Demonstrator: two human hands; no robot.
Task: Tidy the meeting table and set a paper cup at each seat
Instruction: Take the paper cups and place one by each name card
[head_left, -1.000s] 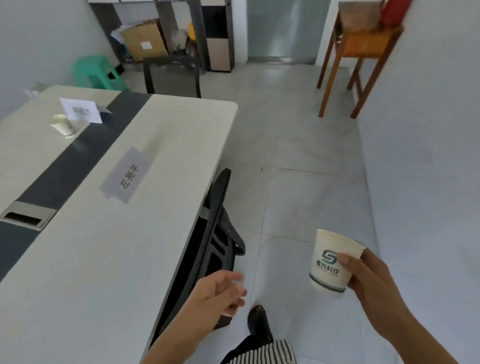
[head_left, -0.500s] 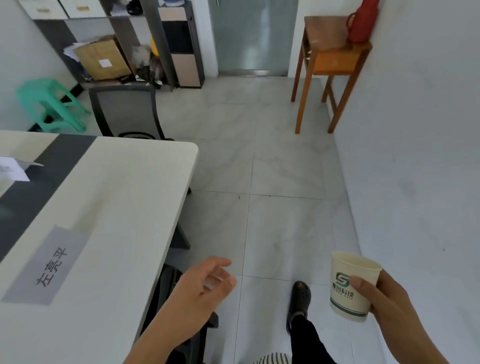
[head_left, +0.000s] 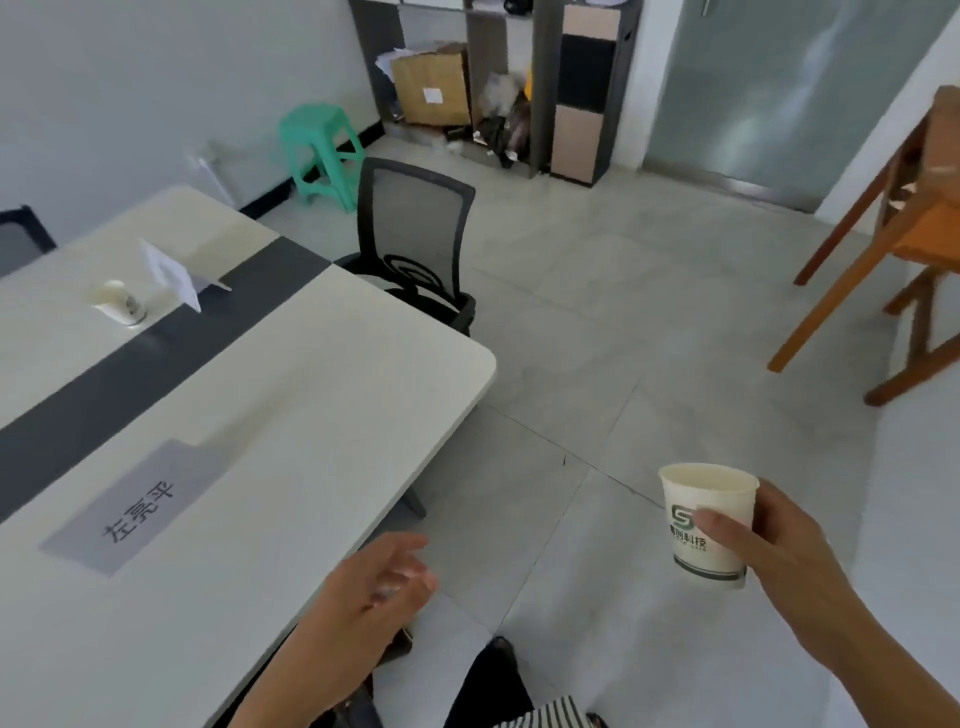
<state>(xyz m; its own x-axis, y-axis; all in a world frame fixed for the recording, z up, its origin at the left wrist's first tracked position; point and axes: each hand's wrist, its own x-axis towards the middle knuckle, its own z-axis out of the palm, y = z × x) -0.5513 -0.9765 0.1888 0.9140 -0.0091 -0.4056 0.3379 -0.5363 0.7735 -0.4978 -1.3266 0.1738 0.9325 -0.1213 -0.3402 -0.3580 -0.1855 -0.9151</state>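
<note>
floor of pale tiles fills the right half of the view. table, cream with a dark strip down its middle, takes the left half, one rounded corner toward the open room. a wooden stand is at the right edge, well apart from the table. a black mesh chair is at the table's far end. behind it a green stool is by the wall, and a cardboard box sits against the grey shelving. a grey name sheet lies flat on the near side of the table. a white tent card stands at the far edge of the dark strip. the right hand is out over the floor, well clear of the table, thumb and fingers wrapped round the held cup. that cup is upright, mouth up, its printed logo facing the camera. the left hand hangs near the table's edge, fingers loosely curved and holding nothing. a second cup stands on the cream surface just beside the tent card.
</note>
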